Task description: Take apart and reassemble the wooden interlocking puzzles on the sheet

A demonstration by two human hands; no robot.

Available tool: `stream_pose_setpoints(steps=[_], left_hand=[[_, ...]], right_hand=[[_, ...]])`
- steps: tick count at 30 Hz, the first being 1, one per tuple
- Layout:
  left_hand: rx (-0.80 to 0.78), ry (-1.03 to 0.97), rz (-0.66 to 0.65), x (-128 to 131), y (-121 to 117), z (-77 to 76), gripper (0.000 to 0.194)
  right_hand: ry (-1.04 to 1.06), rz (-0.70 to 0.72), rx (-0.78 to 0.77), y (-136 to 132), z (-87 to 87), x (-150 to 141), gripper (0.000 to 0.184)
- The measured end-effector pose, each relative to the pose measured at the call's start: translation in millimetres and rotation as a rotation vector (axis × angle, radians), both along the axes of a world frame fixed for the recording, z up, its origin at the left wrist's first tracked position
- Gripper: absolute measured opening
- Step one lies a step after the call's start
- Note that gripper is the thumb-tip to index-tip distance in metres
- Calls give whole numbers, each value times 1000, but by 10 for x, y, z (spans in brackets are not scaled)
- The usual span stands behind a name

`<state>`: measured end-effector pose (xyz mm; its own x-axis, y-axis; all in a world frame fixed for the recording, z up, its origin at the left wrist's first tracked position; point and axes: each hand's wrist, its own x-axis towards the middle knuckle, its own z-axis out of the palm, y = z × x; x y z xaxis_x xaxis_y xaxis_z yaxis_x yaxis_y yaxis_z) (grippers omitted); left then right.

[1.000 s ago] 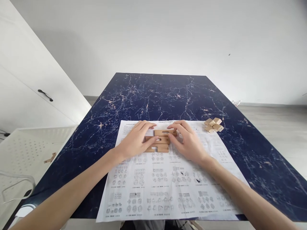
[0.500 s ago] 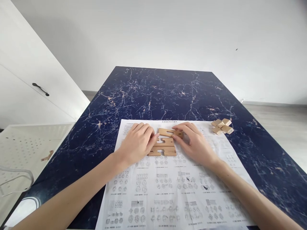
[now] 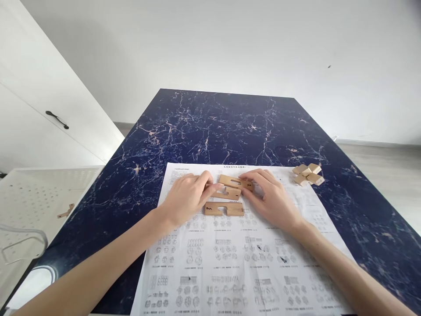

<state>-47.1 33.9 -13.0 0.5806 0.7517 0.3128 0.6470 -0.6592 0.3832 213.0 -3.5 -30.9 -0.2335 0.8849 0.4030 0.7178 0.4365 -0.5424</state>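
Note:
My left hand (image 3: 189,195) is closed, thumb and fingers pinching the left end of a notched wooden puzzle piece marked 1 (image 3: 232,193). My right hand (image 3: 271,195) grips the right end of a slotted wooden puzzle piece marked 2 (image 3: 226,180) between thumb and fingers. Piece 2 lies just beyond piece 1, slightly tilted. Nearer me, a third notched piece marked 3 (image 3: 213,209) rests flat on the printed sheet (image 3: 204,272), touched by neither hand. My fingers cover the left end of piece 1.
An assembled wooden burr puzzle (image 3: 308,174) sits at the sheet's upper right corner. The dark blue marbled table (image 3: 210,127) extends toward a white wall. At left are a white perforated surface (image 3: 29,193) with a small wooden piece (image 3: 66,211) and a white cabinet (image 3: 42,87).
My left hand has taken hold of piece 1 and lifted or shifted it away from piece 3, opening a gap. The right hand keeps its grip on piece 2.

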Motion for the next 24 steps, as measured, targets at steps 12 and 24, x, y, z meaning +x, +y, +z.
stream_pose_setpoints(steps=[12,24], left_hand=[[187,8,3,-43,33,14,24],[199,111,-407,-7,-14,83,45]], right_hand=[[41,-60,-75,10,18,20,18],[57,-99,-84,11,46,34,15]])
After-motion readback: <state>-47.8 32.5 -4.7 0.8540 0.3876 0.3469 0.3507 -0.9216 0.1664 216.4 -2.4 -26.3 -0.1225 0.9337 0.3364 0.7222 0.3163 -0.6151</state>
